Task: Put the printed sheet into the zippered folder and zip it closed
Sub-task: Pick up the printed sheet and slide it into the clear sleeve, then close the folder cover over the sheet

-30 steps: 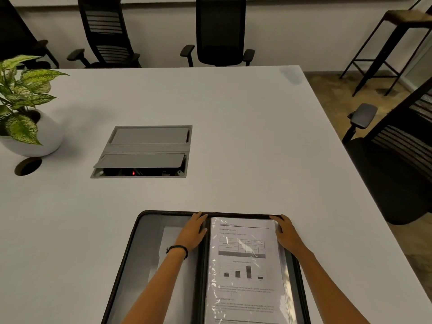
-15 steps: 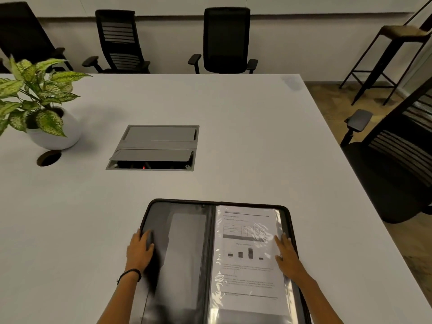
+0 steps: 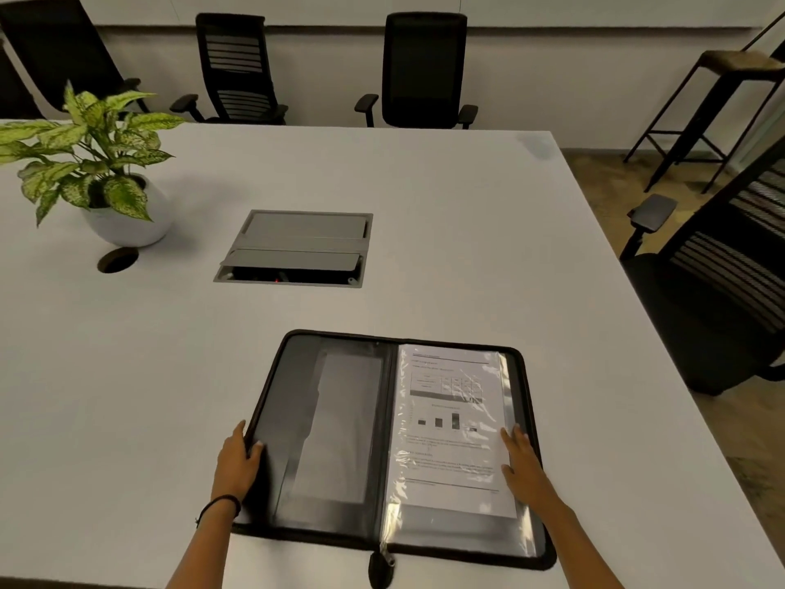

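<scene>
- The zippered folder [image 3: 297, 418] lies spread open on the white counter [image 3: 424, 184], with its zip undone all the way round.
- The printed sheet [image 3: 450, 427] lies in the folder's right half, under a clear plastic sleeve.
- The left hand [image 3: 235, 461] grips the folder's left cover edge, with the thumb curled onto the inner face and the other fingers along the outer side.
- The right hand [image 3: 524, 461] rests flat on the sheet's right edge, its fingers straight and close together, pinching nothing.
- The zipper pull [image 3: 380, 567] hangs at the folder's near edge, below the spine.
- A cable box [image 3: 297, 248] is sunk into the counter beyond the folder.
- A potted plant [image 3: 97, 163] stands well beyond the folder, to its left.
</scene>
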The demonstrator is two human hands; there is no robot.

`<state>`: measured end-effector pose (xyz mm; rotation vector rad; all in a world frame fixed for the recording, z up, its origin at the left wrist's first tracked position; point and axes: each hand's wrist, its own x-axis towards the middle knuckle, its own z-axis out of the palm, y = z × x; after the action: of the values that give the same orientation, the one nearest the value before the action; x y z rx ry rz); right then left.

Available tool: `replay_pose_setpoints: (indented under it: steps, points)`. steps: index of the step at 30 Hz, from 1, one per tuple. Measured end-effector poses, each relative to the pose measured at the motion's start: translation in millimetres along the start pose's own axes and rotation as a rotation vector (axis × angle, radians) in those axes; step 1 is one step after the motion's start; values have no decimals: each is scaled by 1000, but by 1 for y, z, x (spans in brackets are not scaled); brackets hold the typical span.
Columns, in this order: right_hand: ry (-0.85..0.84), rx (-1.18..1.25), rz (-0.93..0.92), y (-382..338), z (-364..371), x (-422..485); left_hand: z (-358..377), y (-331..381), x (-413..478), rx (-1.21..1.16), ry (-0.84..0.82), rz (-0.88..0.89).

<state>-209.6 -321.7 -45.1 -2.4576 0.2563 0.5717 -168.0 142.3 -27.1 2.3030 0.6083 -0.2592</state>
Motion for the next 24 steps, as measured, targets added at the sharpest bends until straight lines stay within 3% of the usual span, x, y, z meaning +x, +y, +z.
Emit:
replay_pose_setpoints:
  steps: [6,11,13,17,20,24]
  points:
    - [7,25,-9,10,9,-17,-24,12,-3,25,62,63]
    - [-2,98,-2,10,7,-24,-51,54,-12,-24,-9,173]
    - [70,223,-8,0,2,-26,-58,76,-18,-26,-38,225]
    - [316,724,-32,-34,-17,-27,-64,121,-35,20,-111,322]
    - [219,946,-63,-65,-37,-28,-60,152,-48,16,-169,389]
    - [0,961,-155,-98,-60,-38,-49,185,-67,38,-237,554]
